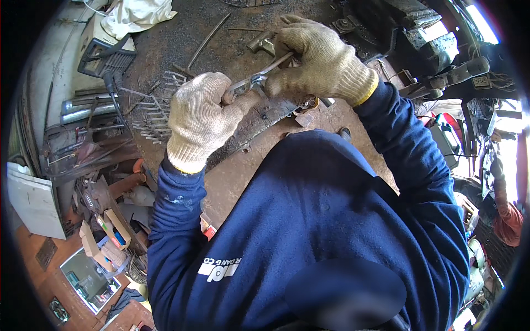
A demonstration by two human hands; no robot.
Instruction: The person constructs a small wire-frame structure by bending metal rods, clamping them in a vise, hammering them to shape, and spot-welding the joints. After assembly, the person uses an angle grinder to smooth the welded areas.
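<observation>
- Left hand (201, 113): we see it closed on a metal tool (276, 63).
- Right hand (320, 60): gripping the tool's other end.
- Tool: between both hands.
- Carton (121, 225), lower left: we note a blue item (118, 238) inside.

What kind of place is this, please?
Probably a metalworking or repair workshop: short metal rods lie on a gritty dark worktop, shiny metal tubes are off to the left, and the gloved left hand and right hand hold a slim metal piece.
</observation>
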